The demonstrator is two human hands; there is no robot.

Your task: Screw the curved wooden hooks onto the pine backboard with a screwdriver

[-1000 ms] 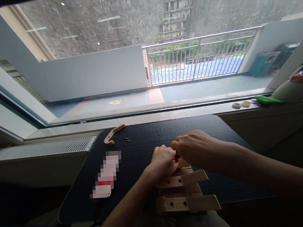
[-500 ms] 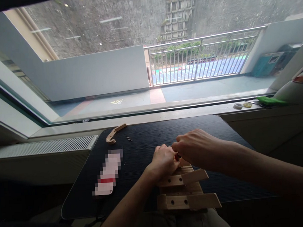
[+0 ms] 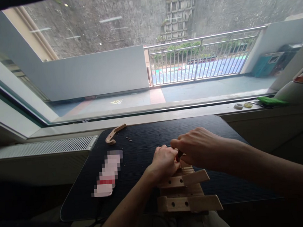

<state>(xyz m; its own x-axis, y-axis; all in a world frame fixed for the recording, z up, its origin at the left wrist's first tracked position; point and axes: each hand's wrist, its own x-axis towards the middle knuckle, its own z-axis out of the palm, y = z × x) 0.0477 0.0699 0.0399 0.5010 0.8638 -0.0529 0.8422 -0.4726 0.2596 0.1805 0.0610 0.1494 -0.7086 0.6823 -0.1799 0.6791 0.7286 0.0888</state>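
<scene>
A wooden rack point(image 3: 196, 189), a board with curved wooden hooks across it, lies at the table's near edge, partly over my lap. Each of the two nearer hooks point(image 3: 186, 203) shows two dark holes. My left hand point(image 3: 164, 160) is closed around the rack's far end, fingers bent over the wood. Just beside it, my right hand point(image 3: 197, 145) is closed in a pinch on a small dark reddish tool point(image 3: 179, 154). Most of that tool is hidden by my fingers, so its kind does not show. The spot where it meets the wood is covered too.
A loose wooden hook point(image 3: 115, 133) lies at the table's far left, with small metal screws point(image 3: 128, 139) beside it. A blurred-out pinkish item point(image 3: 110, 174) is on the left of the black table point(image 3: 142, 134). Tape rolls point(image 3: 238, 106) and a green cloth-like thing point(image 3: 272, 101) sit on the windowsill.
My right hand has turned slightly, and more of the dark tool shows between the hands. The left hand keeps its place on the rack.
</scene>
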